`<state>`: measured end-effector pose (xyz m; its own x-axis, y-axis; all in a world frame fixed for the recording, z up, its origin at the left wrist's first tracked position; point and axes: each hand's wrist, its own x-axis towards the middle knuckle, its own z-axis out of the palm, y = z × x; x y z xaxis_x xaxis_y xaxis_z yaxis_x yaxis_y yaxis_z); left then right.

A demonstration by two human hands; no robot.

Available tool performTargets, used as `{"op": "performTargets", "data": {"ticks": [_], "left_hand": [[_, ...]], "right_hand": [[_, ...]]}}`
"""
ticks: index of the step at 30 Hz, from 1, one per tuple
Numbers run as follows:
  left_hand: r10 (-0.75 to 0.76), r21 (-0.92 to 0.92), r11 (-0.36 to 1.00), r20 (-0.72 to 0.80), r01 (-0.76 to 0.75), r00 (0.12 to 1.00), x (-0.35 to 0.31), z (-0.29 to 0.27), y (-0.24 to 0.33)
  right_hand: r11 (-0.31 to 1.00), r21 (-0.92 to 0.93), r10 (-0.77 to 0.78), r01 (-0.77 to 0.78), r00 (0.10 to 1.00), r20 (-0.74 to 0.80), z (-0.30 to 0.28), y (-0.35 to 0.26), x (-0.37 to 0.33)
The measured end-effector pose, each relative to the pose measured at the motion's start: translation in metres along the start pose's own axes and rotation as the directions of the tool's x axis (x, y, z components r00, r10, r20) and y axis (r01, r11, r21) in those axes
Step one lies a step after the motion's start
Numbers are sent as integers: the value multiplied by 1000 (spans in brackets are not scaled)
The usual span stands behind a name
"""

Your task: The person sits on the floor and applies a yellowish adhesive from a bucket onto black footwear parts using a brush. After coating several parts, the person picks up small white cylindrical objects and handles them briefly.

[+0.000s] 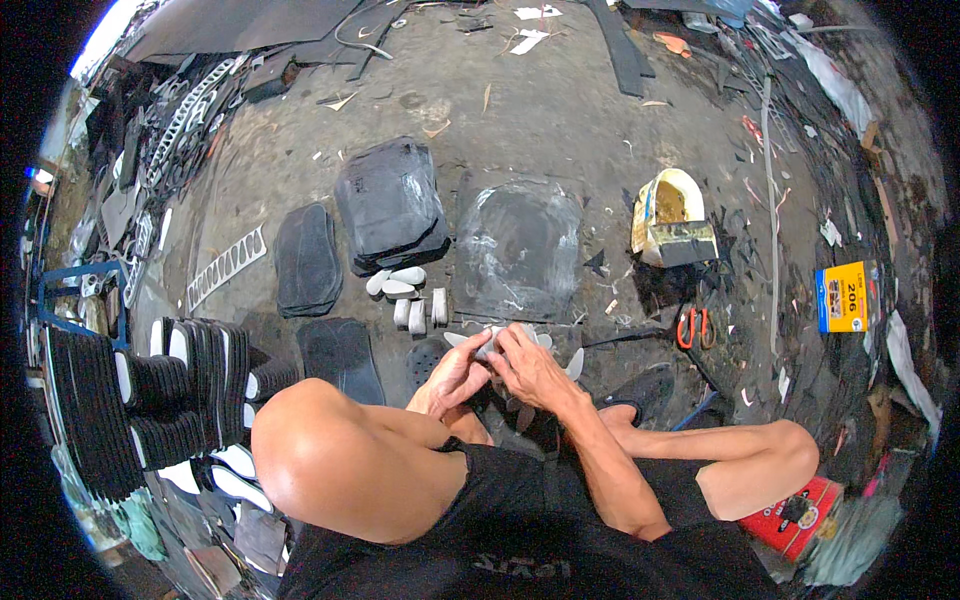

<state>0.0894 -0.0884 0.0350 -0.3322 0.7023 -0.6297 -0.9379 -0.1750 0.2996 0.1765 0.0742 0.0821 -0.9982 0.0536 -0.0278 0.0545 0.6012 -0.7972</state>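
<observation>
My left hand (458,378) and my right hand (531,370) meet in front of my crossed legs. Both pinch one small white foam pad (490,342), partly covered by my fingers. More white leaf-shaped pads (574,364) lie on the floor around my hands. Just beyond, at left, small stacks of rounded white pads (401,288) sit by a pile of black sheets (391,200). A black board smeared with whitish residue (519,245) lies straight ahead of my hands.
Black sole-shaped sheets (307,258) lie left, near tall stacks of black and white soles (85,410). At right are a cut-open container of yellowish glue (672,205), orange-handled scissors (694,328), a yellow box (846,297) and a red tin (797,517). Scraps line both sides.
</observation>
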Motion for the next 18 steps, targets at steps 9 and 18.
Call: {"op": "performTargets", "data": {"ticks": [9, 18], "left_hand": [[-49, 262, 962, -117, 79, 992, 15, -8, -4], [-132, 73, 988, -18, 133, 991, 8, -5, -6]], "right_hand": [[1000, -11, 27, -27, 1000, -13, 0, 1, 0], [998, 66, -19, 17, 999, 28, -6, 12, 0]]}}
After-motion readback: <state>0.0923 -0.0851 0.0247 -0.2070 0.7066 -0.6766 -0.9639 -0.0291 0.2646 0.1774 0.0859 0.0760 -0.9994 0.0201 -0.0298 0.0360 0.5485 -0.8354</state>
